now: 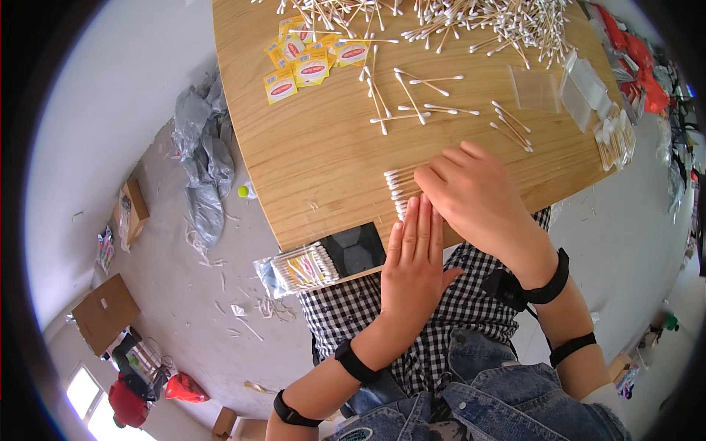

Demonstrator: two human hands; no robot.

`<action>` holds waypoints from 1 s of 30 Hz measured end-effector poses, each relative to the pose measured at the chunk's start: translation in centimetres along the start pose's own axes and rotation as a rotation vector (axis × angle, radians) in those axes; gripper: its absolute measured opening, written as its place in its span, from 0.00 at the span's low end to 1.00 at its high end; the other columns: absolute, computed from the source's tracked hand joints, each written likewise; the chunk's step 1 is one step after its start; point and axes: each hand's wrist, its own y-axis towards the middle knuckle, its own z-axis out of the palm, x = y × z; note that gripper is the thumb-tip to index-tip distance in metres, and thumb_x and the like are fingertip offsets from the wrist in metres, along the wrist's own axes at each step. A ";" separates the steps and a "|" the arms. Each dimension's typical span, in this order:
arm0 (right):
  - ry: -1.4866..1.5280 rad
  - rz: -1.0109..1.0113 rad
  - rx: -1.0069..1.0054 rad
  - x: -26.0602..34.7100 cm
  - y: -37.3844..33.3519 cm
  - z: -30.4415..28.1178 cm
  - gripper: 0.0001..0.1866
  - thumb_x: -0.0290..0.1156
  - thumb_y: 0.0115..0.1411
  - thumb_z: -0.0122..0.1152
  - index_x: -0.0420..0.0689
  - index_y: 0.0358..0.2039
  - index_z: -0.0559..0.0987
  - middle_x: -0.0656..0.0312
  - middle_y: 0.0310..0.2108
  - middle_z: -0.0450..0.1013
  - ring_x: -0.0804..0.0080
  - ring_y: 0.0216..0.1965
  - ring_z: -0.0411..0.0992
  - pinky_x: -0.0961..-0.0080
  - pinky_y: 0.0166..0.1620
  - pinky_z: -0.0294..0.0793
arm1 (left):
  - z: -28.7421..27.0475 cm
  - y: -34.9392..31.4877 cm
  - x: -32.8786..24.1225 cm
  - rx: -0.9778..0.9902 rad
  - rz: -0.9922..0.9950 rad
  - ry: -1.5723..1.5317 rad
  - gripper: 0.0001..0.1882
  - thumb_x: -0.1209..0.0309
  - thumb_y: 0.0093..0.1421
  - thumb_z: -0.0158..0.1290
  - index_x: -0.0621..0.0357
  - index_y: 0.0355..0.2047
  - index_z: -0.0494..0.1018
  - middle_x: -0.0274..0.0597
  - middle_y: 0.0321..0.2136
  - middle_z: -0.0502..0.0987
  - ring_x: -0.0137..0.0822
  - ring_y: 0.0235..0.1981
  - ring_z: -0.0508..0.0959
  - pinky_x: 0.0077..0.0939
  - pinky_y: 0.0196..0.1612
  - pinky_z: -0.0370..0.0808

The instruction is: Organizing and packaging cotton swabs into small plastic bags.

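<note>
A row of cotton swabs [398, 192] lies side by side at the table's near edge, white tips to the left. My left hand [413, 257] is held flat with fingers stretched out, its fingertips touching the lower swabs of the row. Over the sticks' right part bends my right hand [476, 187], its fingers curled down on them; their far ends are hidden beneath it. Left of my hands, a clear packet of cotton swabs [300, 268] with a yellow label lies beside a black pad [355, 250] at the table corner.
A big heap of cotton swabs [507, 29] covers the far side of the wooden table [309, 162]. Several yellow cards [311, 67] lie at the far left. Loose swabs [409, 95] are scattered mid-table. Clear plastic bags [581, 88] and filled packets [615, 140] sit at the right edge.
</note>
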 end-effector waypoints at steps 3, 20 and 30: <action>-0.048 -0.048 -0.040 -0.5 -0.1 0.0 0.07 0.30 0.48 0.60 0.42 0.27 0.74 0.63 0.24 0.71 0.67 0.33 0.72 0.73 0.40 0.70 | -0.2 0.2 0.0 -0.004 0.010 0.001 0.57 0.36 0.52 0.52 0.68 0.70 0.50 0.52 0.72 0.50 0.44 0.73 0.49 0.40 0.74 0.44; 0.298 0.499 -0.328 -3.7 -8.6 -1.4 0.11 0.17 0.46 0.61 0.43 0.32 0.75 0.60 0.28 0.73 0.59 0.30 0.72 0.64 0.36 0.72 | -1.8 1.7 1.6 -0.147 0.002 -0.112 0.61 0.37 0.52 0.57 0.73 0.69 0.46 0.63 0.71 0.48 0.55 0.73 0.47 0.59 0.70 0.47; -0.101 1.168 -0.071 -7.5 -22.2 -3.2 0.08 0.22 0.53 0.59 0.44 0.34 0.74 0.60 0.28 0.74 0.62 0.32 0.74 0.66 0.39 0.71 | -2.0 4.0 1.7 -0.110 0.048 -0.002 0.61 0.36 0.51 0.56 0.72 0.69 0.48 0.58 0.71 0.49 0.53 0.73 0.47 0.57 0.70 0.47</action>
